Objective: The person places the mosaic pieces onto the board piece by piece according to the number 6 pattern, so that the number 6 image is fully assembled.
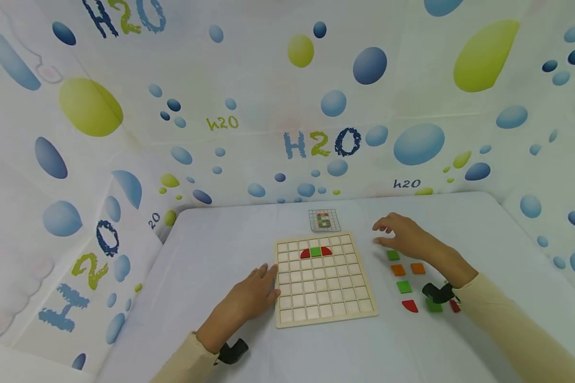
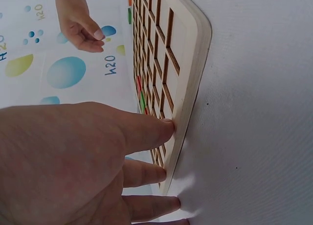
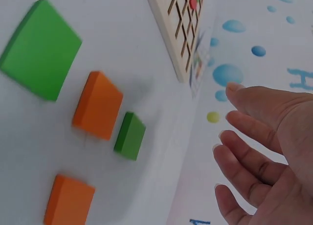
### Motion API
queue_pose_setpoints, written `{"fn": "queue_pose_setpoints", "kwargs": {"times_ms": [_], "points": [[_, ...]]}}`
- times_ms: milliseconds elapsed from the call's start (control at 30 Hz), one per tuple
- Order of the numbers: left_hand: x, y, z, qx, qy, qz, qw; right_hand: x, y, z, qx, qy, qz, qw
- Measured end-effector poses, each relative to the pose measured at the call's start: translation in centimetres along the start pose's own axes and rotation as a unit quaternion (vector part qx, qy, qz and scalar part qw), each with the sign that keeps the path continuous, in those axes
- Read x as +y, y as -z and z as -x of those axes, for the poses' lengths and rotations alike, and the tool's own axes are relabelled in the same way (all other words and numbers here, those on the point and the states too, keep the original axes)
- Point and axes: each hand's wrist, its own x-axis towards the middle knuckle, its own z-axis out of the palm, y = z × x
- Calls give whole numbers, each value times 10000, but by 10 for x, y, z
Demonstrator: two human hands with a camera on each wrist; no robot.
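A wooden grid board lies on the table with a green square between two red quarter-round pieces in an upper row. My left hand rests against the board's left side, thumb and fingertips at its rim in the left wrist view. Right of the board, my right hand hovers with bent, spread fingers and holds nothing. Beneath it lies a small green square, beside orange squares and another green square. A loose red quarter-round piece lies nearer the front.
Behind the board lies a small pattern card with a coloured grid print. Another green piece and a red piece sit by the right wrist, partly covered by its black strap device. A white sheet with bubble prints hangs behind the table.
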Motion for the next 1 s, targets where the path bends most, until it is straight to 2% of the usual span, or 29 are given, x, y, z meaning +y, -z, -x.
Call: {"fn": "queue_pose_setpoints", "kwargs": {"times_ms": [100,367,633,1000], "points": [[0,2,0,17,-24,-22,10000,6,3,6,19,-33,38,10000],[0,4,2,-43,-17,-112,9999,22,5,16,-171,-435,37,9989],[0,4,3,-15,-53,-52,10000,32,0,27,-363,-807,6,9961],[-2,2,2,29,-84,8,10000,39,-8,35,-499,-835,-169,9951]]}}
